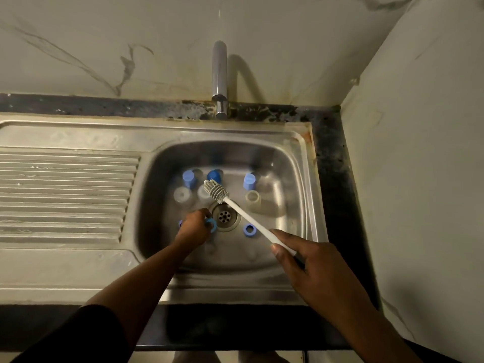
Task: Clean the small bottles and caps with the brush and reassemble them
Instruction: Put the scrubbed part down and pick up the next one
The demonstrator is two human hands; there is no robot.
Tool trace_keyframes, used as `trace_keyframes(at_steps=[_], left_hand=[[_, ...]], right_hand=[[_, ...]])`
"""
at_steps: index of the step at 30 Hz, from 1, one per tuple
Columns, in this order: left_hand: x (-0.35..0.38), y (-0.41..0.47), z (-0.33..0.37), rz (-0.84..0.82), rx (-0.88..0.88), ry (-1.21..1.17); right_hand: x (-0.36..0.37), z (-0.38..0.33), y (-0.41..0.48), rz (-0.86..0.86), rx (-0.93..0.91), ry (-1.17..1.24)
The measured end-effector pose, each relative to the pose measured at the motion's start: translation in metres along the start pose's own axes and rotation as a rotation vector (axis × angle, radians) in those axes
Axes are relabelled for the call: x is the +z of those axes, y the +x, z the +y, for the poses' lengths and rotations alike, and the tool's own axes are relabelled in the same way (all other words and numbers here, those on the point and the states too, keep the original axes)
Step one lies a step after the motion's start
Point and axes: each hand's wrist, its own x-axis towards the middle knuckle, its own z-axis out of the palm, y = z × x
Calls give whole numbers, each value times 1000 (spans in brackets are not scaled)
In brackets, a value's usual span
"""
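Bottles (pixel 182 194) first: where, and how to handle?

Upright on the floor of the sink (pixel 293 163), three clear ones in a row just behind the drain (pixel 224 216). Light by the look, thin-walled, likely wet and slippery. Best taken round the body between thumb and fingers, not by the rim.

And the blue pieces?

Three tall blue caps (pixel 189 177) just behind the clear row, one per bottle. One blue ring (pixel 248 230) lying right of the drain, a second in the grasp on the other side, perhaps a third half hidden there. Small, stiff, easy to drop; better pinched across the rim.

And the left hand (pixel 193 227)?

Down in the basin, left of the drain, fingers curled round that second ring. Short of the clear row, with the nearest bottle just beyond the knuckles.

And the right hand (pixel 311 260)?

Wrapped round the near end of the brush (pixel 251 221), thumb laid along the handle. Held over the front right of the basin, apart from every bottle.

Brush head?

Grey, ribbed, probably soft and bendy, on a stiff white handle. Poised over the middle bottle and the darker cap behind it; touching or not, impossible to say. Pointed away from the held ring, so needs swinging round before any scrubbing there.

Anything else?

Only the tap (pixel 219 79) at the back and a ribbed draining board (pixel 65 195) to the left.
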Motion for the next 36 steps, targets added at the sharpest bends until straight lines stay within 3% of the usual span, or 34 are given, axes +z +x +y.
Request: trace_keyframes(at_steps=[15, 20, 25, 36], left_hand=[[-14, -27, 20, 102, 55, 160], [-10, -40, 25, -133, 124, 366], [-4, -40, 25, -187, 129, 493], [-62, -68, 28, 46, 66, 118]], right_hand=[[-6, 10, 7, 35, -62, 6], [-7, 8, 7, 41, -80, 0], [-6, 8, 4, 70, -46, -11], [-25, -6, -6, 84, -46, 8]])
